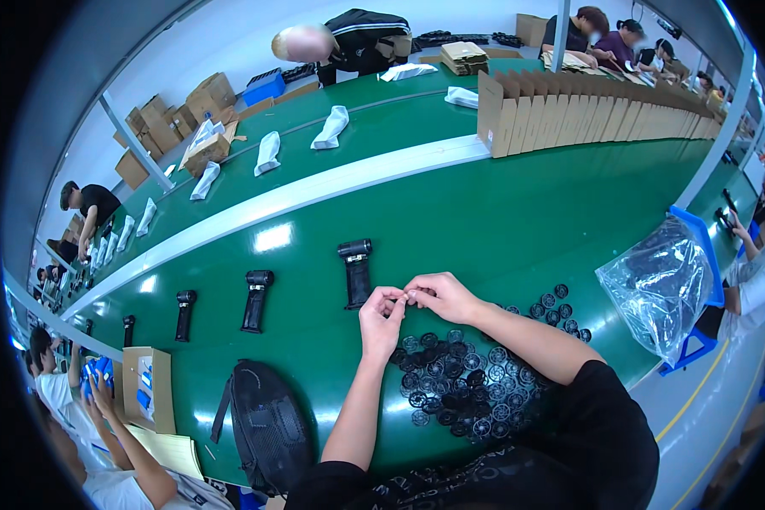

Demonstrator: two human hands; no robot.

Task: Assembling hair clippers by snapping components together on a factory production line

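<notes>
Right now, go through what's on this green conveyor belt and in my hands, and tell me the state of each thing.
left hand: fingertips pinched on a tiny part, too small to identify
right hand: pinched against the left
black round parts: loose pile on the belt
black handle-shaped units: lying flat, spaced in a row
clear plastic bag: open, crumpled
cardboard cartons: upright, flaps open
black mesh pouch: lying flat
</notes>
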